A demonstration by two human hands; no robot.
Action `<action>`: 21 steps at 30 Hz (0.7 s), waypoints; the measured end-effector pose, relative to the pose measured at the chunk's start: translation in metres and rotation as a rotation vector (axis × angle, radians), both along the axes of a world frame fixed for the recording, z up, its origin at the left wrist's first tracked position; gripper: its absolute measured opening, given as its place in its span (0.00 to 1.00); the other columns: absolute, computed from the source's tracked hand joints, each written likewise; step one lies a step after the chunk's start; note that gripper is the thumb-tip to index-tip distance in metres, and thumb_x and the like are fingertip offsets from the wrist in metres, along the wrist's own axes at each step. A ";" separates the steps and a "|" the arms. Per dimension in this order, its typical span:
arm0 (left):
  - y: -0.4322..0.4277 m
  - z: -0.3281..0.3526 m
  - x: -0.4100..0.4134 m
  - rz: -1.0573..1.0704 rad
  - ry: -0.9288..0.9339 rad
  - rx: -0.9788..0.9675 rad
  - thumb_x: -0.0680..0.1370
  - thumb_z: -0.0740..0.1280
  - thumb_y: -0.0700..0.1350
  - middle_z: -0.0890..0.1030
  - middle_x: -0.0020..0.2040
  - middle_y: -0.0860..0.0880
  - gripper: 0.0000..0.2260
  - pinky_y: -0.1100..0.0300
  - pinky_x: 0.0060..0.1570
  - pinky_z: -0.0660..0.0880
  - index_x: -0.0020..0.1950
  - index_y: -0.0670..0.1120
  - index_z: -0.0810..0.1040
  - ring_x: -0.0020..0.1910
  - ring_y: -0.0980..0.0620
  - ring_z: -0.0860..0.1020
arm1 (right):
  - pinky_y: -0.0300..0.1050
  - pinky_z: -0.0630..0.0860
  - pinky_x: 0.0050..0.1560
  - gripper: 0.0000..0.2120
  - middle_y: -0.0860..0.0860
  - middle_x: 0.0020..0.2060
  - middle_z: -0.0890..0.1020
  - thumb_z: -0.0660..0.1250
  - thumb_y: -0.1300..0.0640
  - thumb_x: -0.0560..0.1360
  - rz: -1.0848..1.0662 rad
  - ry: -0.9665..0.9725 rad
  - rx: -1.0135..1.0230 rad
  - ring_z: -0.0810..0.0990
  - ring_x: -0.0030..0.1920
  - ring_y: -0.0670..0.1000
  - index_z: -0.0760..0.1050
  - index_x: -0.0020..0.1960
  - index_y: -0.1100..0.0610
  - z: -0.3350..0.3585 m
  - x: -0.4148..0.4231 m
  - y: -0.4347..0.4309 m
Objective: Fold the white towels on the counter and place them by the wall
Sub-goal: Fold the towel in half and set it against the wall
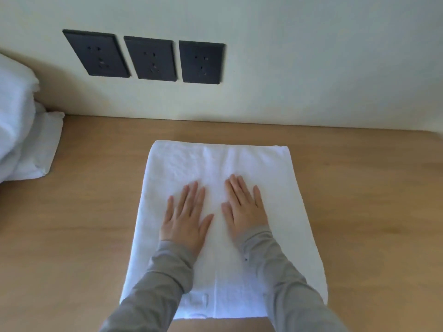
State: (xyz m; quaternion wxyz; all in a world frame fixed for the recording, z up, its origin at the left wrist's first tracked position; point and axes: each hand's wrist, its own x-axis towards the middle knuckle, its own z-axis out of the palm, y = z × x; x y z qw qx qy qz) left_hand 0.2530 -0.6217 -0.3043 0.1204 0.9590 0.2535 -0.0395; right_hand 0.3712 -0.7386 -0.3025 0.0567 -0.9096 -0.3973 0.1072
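A white towel [215, 164] lies flat on the wooden counter [359, 200] as a long rectangle, its far short edge a little short of the wall. A seam runs down its middle. My left hand [185, 216] and my right hand [243, 207] rest palm down on it side by side, fingers spread and pointing toward the wall. Neither hand holds anything. Grey sleeves cover both forearms and hide parts of the towel's near half.
More white towels [21, 130] are heaped at the left edge, against the pale wall [311, 68]. Three black wall sockets [148, 58] sit in a row above the counter. Bare wood shows to the left and right of the flat towel.
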 end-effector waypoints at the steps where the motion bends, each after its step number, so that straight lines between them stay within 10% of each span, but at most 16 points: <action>1: 0.014 -0.006 -0.011 0.041 -0.010 0.002 0.75 0.36 0.62 0.44 0.77 0.54 0.31 0.52 0.74 0.42 0.76 0.52 0.42 0.75 0.55 0.41 | 0.50 0.33 0.72 0.27 0.44 0.75 0.40 0.45 0.48 0.81 -0.040 -0.006 0.005 0.33 0.73 0.42 0.41 0.76 0.52 -0.003 0.008 -0.012; 6: 0.054 0.006 -0.022 0.261 0.010 0.051 0.73 0.34 0.63 0.46 0.78 0.49 0.37 0.50 0.74 0.40 0.77 0.44 0.48 0.76 0.50 0.42 | 0.52 0.43 0.75 0.27 0.51 0.77 0.45 0.48 0.50 0.81 -0.445 -0.053 -0.029 0.42 0.76 0.51 0.44 0.76 0.58 0.005 0.053 -0.063; 14: 0.038 -0.007 0.087 -0.086 0.003 0.105 0.80 0.41 0.58 0.41 0.78 0.51 0.28 0.54 0.72 0.35 0.77 0.49 0.40 0.76 0.53 0.39 | 0.51 0.38 0.74 0.25 0.48 0.77 0.46 0.47 0.51 0.81 0.043 -0.028 -0.021 0.42 0.76 0.47 0.45 0.77 0.53 -0.001 0.065 0.043; 21: 0.115 -0.012 0.047 0.099 0.007 0.059 0.80 0.46 0.56 0.45 0.78 0.49 0.28 0.51 0.74 0.40 0.77 0.45 0.46 0.76 0.52 0.42 | 0.50 0.39 0.75 0.27 0.51 0.77 0.44 0.46 0.48 0.82 -0.270 -0.031 -0.110 0.41 0.76 0.49 0.42 0.76 0.57 -0.001 0.116 -0.032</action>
